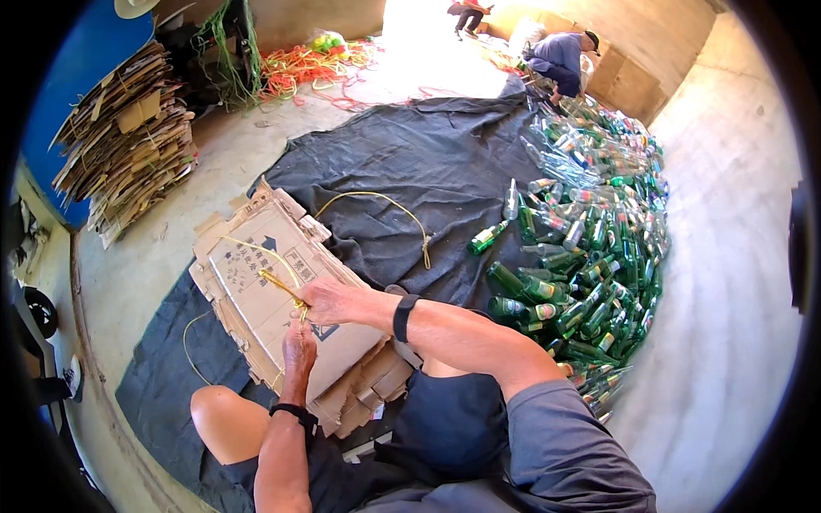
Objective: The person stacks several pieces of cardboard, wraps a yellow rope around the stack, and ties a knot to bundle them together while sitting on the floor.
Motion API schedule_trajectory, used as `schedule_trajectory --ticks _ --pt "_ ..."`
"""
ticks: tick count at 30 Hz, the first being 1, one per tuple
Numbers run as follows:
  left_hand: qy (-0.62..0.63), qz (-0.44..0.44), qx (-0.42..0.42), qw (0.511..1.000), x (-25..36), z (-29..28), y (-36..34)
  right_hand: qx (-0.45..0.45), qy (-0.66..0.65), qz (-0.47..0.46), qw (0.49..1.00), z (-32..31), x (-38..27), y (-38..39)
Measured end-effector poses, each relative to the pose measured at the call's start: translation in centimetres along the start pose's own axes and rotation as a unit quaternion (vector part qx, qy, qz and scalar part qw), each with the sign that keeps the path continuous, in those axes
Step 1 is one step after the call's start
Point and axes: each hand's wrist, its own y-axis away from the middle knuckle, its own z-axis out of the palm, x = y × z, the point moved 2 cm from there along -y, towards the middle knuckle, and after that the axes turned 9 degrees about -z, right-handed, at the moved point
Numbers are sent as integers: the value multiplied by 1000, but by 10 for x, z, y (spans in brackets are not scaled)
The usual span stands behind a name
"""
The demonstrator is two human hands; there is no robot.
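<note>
A stack of flattened cardboard lies on the dark tarp in front of me, with yellow rope over its top. My right hand is closed on a knotted part of this rope above the cardboard. Just below it, my left hand grips the same rope, its fingers partly hidden. A loose length of yellow rope curves out across the tarp beyond the stack, and another strand trails at the left. Both wrists wear black bands.
Glass bottles pile along the right. Bundled cardboard stands by a blue panel at left. Orange cord lies behind the tarp. A crouching co-worker is at the back right, another person farther back.
</note>
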Motion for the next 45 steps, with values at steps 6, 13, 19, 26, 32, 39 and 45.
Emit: schedule_trajectory --ticks 6,13,19,26,32,39,45 --pt "-52 49 6 997 -30 25 -10 -22 -17 -17 999 22 1 -2" --pt "-185 163 -7 969 -76 49 -22 -27 -40 -69 996 37 2 -2" --pt "-43 244 106 963 -115 48 -40 -41 -28 -122 991 40 -5 -22" --pt "-174 106 56 978 -33 41 -7 -114 -89 -16 989 47 16 -15" --pt "-190 -25 -57 980 -2 32 -3 -116 -71 11 991 25 -12 -18" --pt "-155 36 -35 987 -15 51 -1 -98 -89 -26 991 36 -21 -17" --pt "-109 46 -7 993 -28 58 -4 -92 -77 -76 990 47 -14 -19"
